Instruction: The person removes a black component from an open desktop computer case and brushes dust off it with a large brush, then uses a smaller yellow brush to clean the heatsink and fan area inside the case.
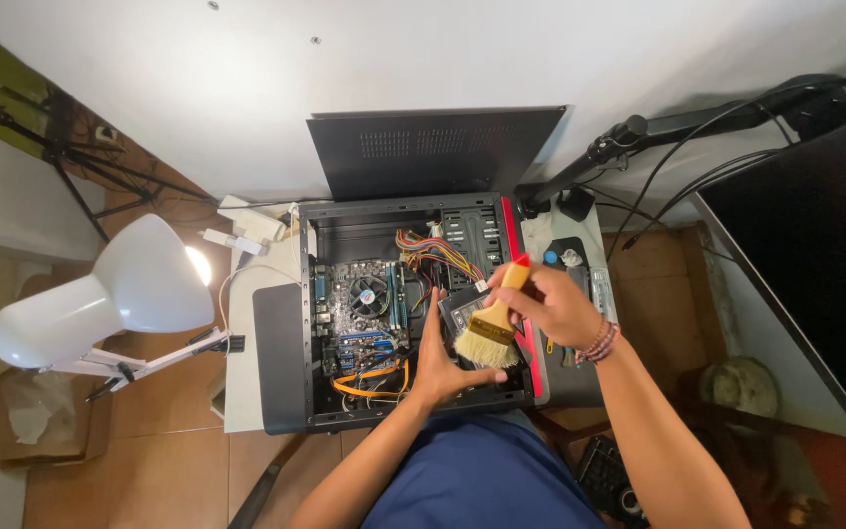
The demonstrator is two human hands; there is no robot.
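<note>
Gripping a brush (493, 325) in the right hand (552, 306), fingers closed round its handle; long axis slanting, bristles down-left, red tip up-right. Bracing a dark drive (464, 312) with the half-open left hand (440, 367), directly beneath the bristles, inside the computer case (286, 392).

At frame centre, a black computer case (286, 392) with a red front strip, orange and yellow-red cables inside; the brush (494, 323) has pale cream bristles, a tan handle, a red tip; at left, a white lamp (100, 294); at bottom, blue clothing
</note>
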